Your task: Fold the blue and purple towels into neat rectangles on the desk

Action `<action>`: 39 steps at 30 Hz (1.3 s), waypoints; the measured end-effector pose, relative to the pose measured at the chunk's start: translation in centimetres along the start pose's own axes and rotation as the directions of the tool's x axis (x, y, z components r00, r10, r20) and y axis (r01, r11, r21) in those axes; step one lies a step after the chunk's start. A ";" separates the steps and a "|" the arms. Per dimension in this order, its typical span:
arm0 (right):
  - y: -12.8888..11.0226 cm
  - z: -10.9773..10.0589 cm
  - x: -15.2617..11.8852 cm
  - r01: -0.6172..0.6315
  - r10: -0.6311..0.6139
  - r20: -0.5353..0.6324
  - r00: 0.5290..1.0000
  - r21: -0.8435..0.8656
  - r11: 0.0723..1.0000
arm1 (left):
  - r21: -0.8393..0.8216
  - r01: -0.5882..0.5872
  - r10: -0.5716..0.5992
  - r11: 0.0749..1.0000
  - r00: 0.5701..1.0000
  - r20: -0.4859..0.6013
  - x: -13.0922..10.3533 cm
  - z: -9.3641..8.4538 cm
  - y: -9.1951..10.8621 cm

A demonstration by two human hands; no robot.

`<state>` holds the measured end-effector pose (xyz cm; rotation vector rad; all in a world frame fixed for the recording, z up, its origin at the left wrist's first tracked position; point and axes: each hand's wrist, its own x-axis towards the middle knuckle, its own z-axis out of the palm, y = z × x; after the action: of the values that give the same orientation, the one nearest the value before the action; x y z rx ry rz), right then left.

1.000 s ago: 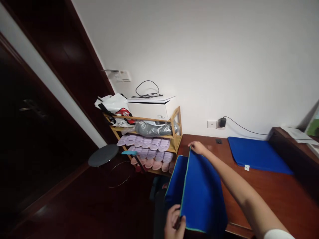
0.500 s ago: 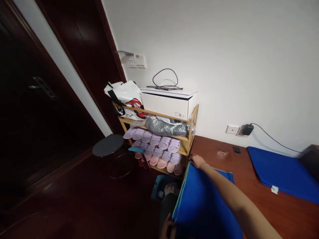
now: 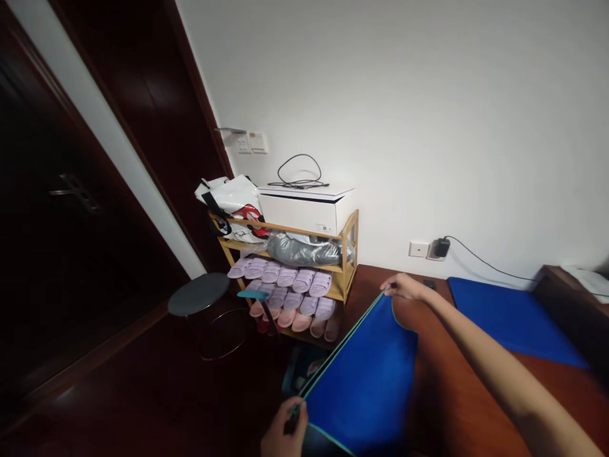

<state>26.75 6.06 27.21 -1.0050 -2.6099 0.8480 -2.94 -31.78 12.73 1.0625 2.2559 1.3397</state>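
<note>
A blue cloth point(image 3: 364, 374) with green edging hangs stretched between my two hands, its upper edge pulled into a slanting line. My left hand point(image 3: 287, 428), low in the middle of the view, pinches the near corner. Farther off, above the brown table point(image 3: 495, 393), my right hand point(image 3: 404, 287) grips the far corner between thumb and fingers. The lower part of the cloth droops and falls into shadow. A second blue cloth point(image 3: 509, 317) lies flat on the table to the right.
A wooden rack point(image 3: 351, 254) stands beyond the table with slippers point(image 3: 288, 276), a white box point(image 3: 299, 212) and a bag point(image 3: 238, 203). A round stool point(image 3: 200, 293) is on the left. A black plug point(image 3: 442, 246) sits in the wall, its cable trailing right.
The cloth has been lifted off the table and pulled taut along one edge. My left hand has come into fuller view; my right hand has risen and shifted right. The view has turned slightly.
</note>
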 end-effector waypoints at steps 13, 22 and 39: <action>-4.8 -12.1 -25.6 -0.021 0.109 -0.378 0.920 0.230 0.973 | -0.078 -0.577 0.582 0.813 0.806 0.111 7.5 -7.0 21.4; -6.0 -9.6 -34.6 -0.073 0.275 -0.496 0.823 0.388 0.919 | -0.274 -0.431 0.505 0.860 0.798 0.328 8.3 -6.1 25.7; 6.8 13.3 -23.2 -0.418 0.420 -0.671 0.610 0.178 0.891 | 0.001 -0.671 0.622 0.742 0.688 0.375 7.9 18.7 12.4</action>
<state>42.41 -11.24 12.53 -1.5998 -1.7376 0.4061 8.20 -10.79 14.48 2.1135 1.7677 1.0766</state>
